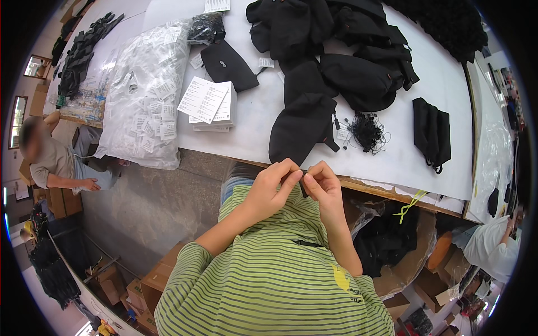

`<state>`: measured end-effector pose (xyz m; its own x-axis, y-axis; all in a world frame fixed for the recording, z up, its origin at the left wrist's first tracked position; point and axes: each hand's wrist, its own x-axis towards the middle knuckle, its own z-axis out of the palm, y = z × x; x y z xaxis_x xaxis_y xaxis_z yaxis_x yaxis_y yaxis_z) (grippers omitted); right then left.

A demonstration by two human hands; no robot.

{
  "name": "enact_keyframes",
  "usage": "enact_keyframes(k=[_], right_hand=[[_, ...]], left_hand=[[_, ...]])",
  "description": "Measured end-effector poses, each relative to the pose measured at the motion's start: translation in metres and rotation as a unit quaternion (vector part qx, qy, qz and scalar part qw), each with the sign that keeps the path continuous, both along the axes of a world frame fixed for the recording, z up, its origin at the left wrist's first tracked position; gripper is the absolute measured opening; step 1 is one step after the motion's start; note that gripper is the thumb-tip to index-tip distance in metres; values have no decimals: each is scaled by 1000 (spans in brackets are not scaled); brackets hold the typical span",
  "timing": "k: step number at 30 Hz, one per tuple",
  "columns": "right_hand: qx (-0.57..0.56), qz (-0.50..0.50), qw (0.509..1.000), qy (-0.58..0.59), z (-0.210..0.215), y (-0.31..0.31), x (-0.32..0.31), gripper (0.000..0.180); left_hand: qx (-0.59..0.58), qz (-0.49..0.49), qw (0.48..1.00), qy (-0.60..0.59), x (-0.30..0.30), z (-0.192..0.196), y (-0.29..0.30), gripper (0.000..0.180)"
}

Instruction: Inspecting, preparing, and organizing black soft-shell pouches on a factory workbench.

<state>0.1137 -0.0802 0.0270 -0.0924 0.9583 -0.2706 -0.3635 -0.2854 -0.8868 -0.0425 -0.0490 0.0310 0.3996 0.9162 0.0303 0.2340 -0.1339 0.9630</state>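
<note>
My left hand (272, 187) and my right hand (321, 183) meet fingertip to fingertip just in front of the white table's near edge (358, 182). Their fingers pinch something very small between them; it is too small to tell what it is. Right above the hands a black cap (302, 127) lies on the table. A tangle of black strings with small tags (365, 132) lies to its right. My striped green shirt (274, 274) fills the lower middle.
More black caps (336, 50) are piled at the back. A stack of white paper tags (208, 103), a clear bag full of tags (147, 95) and folded black pieces (432, 133) also lie on the table. One person sits at far left (56, 162), another at right (493, 246). Cardboard boxes (157, 283) stand below.
</note>
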Motion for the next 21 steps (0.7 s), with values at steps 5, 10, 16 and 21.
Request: enact_keyframes(k=[5,10,16,21], right_hand=[[-22,17,999,40,0,0,4,16],[-21,69,996,61,0,-1,8,16],[-5,93,994,58,3,0,12,16],[-14,131,986,102,5,3,15,17]], left_hand=[[-113,-42,987,-105,-3,-10,4,15],[-236,-83,932,-264,-6,-25,7,19],[-239,-72,930,-270,-5,-29,4,26],[-268,-104,908,-304,-7,-28,7,29]])
